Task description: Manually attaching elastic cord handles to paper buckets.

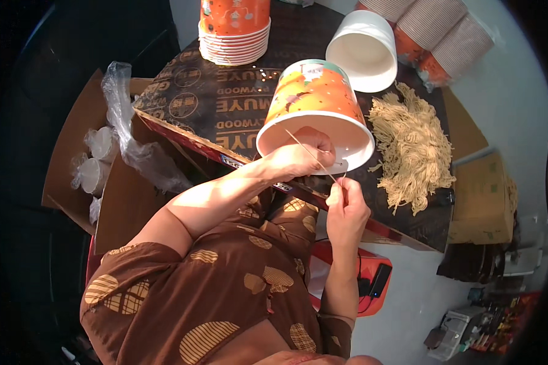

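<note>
An orange printed paper tub [313, 91] lies tipped at the table's near edge, its white open mouth facing me. My left hand [301, 157] is inside the mouth with its fingers curled closed; what they hold, if anything, is hidden. A thin beige cord [307, 151] crosses in front of that hand and runs down to my right hand [347, 204]. There, just below the tub's rim, thumb and fingers pinch the cord. A small dark spot shows on the white inner wall near the fingers. Right of the tub lies a heap of beige cords [413, 149].
A stack of orange tubs [234, 36] stands at the far left of the dark plywood table [189, 91]. An open white tub [365, 58] lies behind the cords. Wrapped tub stacks [435, 30] sit far right. Left is an open carton [73, 146]; below right, a red stool [380, 261].
</note>
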Motion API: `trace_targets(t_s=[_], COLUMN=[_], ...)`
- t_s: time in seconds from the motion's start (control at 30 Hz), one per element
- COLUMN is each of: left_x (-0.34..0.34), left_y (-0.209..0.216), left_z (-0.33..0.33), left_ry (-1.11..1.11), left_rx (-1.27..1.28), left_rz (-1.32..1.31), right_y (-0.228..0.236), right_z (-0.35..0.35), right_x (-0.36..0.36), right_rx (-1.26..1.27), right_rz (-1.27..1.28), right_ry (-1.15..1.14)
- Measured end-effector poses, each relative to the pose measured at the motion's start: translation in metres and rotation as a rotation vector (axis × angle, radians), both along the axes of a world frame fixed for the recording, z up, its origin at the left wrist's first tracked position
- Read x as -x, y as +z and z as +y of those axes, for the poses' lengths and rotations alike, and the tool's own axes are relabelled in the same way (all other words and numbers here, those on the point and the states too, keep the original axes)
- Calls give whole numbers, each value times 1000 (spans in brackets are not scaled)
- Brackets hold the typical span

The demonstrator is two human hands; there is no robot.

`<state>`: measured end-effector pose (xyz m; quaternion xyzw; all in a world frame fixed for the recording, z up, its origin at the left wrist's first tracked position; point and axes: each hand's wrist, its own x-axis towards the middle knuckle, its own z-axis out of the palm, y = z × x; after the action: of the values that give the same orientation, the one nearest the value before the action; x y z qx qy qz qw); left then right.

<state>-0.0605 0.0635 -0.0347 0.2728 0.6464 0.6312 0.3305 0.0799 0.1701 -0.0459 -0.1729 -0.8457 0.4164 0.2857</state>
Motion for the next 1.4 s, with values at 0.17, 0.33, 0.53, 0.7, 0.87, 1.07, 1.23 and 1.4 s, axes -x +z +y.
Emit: trace_targets(t_s=[0.17,0.33,0.53,0.7,0.87,1.07,1.23,1.4], left_x=[-2,-5,-5,-13,-9,-2,-5,1], left_y=[-1,-2,1,8,2,-1,12,8], left_z=[2,0,-2,-1,3,3,-2,-7], left_ry=[28,-26,15,15,-9,-73,-114,-211], left_rx=[-1,-202,-62,90,130,219,268,173], left_rz=[31,3,229,262,297,527,277,565], right_y=[-1,3,20,3,-2,5,14,25], right_z=[0,-14,-10,-2,0,7,16,10], right_x=[-5,-5,-2,1,6,3,-2,4], right_rx=[-518,-759,-859,-750,-574,-454,-53,66], right_rz=[-13,-23,5,13,40,80,-73,-30], right_ry=[-12,18,65,88,141,132,48,94])
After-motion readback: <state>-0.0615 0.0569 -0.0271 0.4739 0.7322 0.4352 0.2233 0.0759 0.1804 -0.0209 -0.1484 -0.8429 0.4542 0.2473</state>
